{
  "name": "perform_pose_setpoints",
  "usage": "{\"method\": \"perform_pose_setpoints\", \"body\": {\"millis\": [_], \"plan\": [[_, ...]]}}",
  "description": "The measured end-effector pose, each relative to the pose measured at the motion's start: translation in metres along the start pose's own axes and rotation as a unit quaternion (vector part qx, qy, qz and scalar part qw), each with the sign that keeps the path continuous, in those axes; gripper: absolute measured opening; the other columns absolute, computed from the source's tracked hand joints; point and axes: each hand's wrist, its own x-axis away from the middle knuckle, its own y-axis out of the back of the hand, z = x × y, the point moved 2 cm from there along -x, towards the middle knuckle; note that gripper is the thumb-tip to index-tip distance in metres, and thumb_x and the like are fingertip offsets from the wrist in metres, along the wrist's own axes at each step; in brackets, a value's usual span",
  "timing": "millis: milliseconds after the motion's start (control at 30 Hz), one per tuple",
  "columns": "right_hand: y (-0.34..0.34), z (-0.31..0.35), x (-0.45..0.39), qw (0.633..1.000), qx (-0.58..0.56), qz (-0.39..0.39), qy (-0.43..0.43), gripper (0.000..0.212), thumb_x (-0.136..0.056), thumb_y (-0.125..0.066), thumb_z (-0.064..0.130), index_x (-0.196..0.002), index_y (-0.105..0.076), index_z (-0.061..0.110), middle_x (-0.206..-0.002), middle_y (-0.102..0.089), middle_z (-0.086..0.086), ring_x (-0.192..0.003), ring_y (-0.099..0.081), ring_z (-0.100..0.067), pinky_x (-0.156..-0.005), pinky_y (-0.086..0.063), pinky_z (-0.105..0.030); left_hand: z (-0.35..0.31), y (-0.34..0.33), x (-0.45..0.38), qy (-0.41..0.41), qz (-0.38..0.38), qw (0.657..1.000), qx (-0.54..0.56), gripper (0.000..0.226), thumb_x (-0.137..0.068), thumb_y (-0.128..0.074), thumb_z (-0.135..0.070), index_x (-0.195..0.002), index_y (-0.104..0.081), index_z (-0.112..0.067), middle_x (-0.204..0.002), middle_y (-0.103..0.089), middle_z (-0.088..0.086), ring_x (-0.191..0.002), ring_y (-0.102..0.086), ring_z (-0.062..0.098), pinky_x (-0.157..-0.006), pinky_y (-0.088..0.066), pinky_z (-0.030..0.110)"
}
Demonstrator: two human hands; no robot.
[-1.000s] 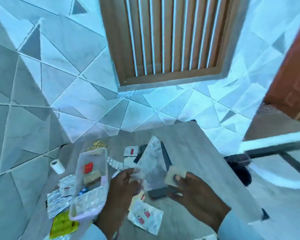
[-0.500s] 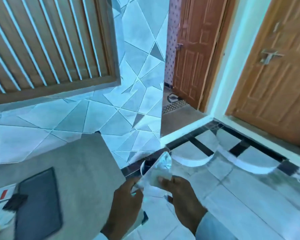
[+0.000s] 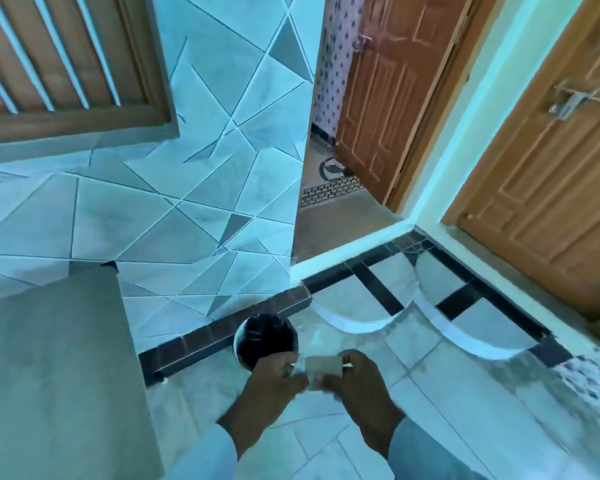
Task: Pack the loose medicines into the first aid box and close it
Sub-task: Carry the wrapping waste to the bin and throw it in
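My left hand (image 3: 274, 379) and my right hand (image 3: 357, 382) are held close together over the tiled floor, to the right of the grey table (image 3: 49, 358). Between their fingertips they pinch a small pale square packet (image 3: 323, 365); a thin clear wrapper (image 3: 314, 341) rises blurred above it. The first aid box and the loose medicines are out of view.
A small round bin with a dark liner (image 3: 265, 339) stands on the floor by the wall, just beyond my left hand. Tiled wall at left, a slatted wooden panel (image 3: 66, 64) above, an open wooden door (image 3: 388, 98) and a closed door (image 3: 551, 150) at right.
The view has swung right, away from the table with the box and medicines. Both hands carried the wrapper and packet off the table and now hold them by the bin.
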Motion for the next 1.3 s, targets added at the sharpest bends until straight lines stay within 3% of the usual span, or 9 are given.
{"method": "perform_pose_setpoints", "body": {"millis": [133,300,533,667,867,967,1100,1200,1300], "plan": [[-0.004,0.012,-0.067,0.998,-0.030,0.034,-0.036,0.057,-0.076,-0.076,0.003,-0.118,-0.041,0.019,-0.095,-0.059,-0.001,-0.084,-0.060,-0.016,-0.061,-0.048,-0.020,-0.009,0.003,-0.053,0.047,-0.048,0.997,0.035,0.026,-0.072,-0.076,-0.013,-0.088,-0.065,0.005,-0.069,-0.060,0.012,-0.061,-0.055,0.018,-0.052,-0.044,0.022],[-0.016,-0.008,-0.182,0.993,0.033,0.044,-0.106,0.016,-0.079,-0.066,0.000,-0.095,-0.064,-0.002,-0.085,-0.067,-0.021,-0.064,-0.058,-0.023,-0.052,-0.049,-0.029,0.021,0.011,-0.132,0.124,-0.102,0.986,0.051,0.010,-0.078,-0.074,-0.010,-0.086,-0.069,-0.006,-0.069,-0.066,0.007,-0.058,-0.059,0.013,-0.054,-0.046,0.021],[-0.041,-0.064,-0.363,0.968,0.052,0.039,-0.244,0.021,-0.079,-0.055,0.001,-0.098,-0.062,-0.002,-0.081,-0.065,-0.019,-0.055,-0.059,-0.026,-0.047,-0.051,-0.026,0.102,0.034,-0.246,0.288,-0.217,0.925,0.118,0.016,-0.066,-0.066,-0.024,-0.075,-0.069,-0.011,-0.066,-0.065,0.011,-0.055,-0.057,0.021,-0.053,-0.042,0.027],[-0.069,-0.100,-0.447,0.963,0.166,0.042,-0.209,0.023,-0.083,-0.051,0.003,-0.105,-0.059,0.006,-0.089,-0.061,-0.013,-0.055,-0.055,-0.016,-0.033,-0.041,-0.015,0.151,0.039,-0.310,0.324,-0.246,0.901,0.147,0.009,-0.080,-0.063,-0.007,-0.076,-0.064,0.000,-0.066,-0.059,0.013,-0.058,-0.052,0.022,-0.056,-0.040,0.027],[-0.116,-0.185,-0.535,0.933,0.292,0.085,-0.191,0.013,-0.074,-0.050,0.006,-0.073,-0.058,0.016,-0.073,-0.058,-0.004,-0.059,-0.059,-0.024,-0.056,-0.058,-0.034,0.251,0.010,-0.395,0.344,-0.239,0.888,0.192,0.011,-0.078,-0.053,-0.004,-0.072,-0.053,-0.013,-0.070,-0.040,0.009,-0.063,-0.034,0.023,-0.053,-0.026,0.027],[-0.140,-0.227,-0.564,0.918,0.353,0.116,-0.137,0.019,-0.076,-0.052,0.002,-0.067,-0.057,0.018,-0.069,-0.057,0.001,-0.065,-0.055,-0.020,-0.050,-0.038,-0.016,0.299,0.000,-0.426,0.386,-0.223,0.873,0.198,0.014,-0.080,-0.055,-0.006,-0.068,-0.061,-0.008,-0.063,-0.052,0.012,-0.051,-0.049,0.018,-0.048,-0.041,0.025],[-0.171,-0.274,-0.587,0.888,0.426,0.165,-0.059,0.020,-0.072,-0.048,-0.006,-0.070,-0.057,0.011,-0.087,-0.054,-0.011,-0.061,-0.048,-0.016,-0.043,-0.033,-0.011,0.353,-0.002,-0.450,0.413,-0.201,0.875,0.155,0.018,-0.068,-0.053,-0.027,-0.072,-0.071,-0.027,-0.071,-0.070,0.000,-0.073,-0.067,0.021,-0.072,-0.057,0.039],[-0.187,-0.306,-0.595,0.855,0.475,0.203,-0.045,0.022,-0.076,-0.053,-0.005,-0.097,-0.055,0.003,-0.110,-0.043,-0.012,-0.087,-0.054,-0.030,-0.073,-0.054,-0.042,0.378,-0.002,-0.460,0.423,-0.192,0.878,0.119,0.017,-0.069,-0.053,-0.029,-0.072,-0.070,-0.033,-0.074,-0.070,-0.010,-0.081,-0.068,0.019,-0.082,-0.058,0.042],[-0.196,-0.322,-0.598,0.803,0.532,0.255,-0.085,0.040,-0.075,-0.065,0.006,-0.114,-0.055,0.008,-0.130,-0.033,-0.010,-0.109,-0.049,-0.038,-0.090,-0.049,-0.055,0.389,-0.002,-0.462,0.425,-0.182,0.882,0.090,0.012,-0.068,-0.055,-0.035,-0.069,-0.065,-0.042,-0.091,-0.072,-0.013,-0.097,-0.066,0.017,-0.093,-0.052,0.042]]}}
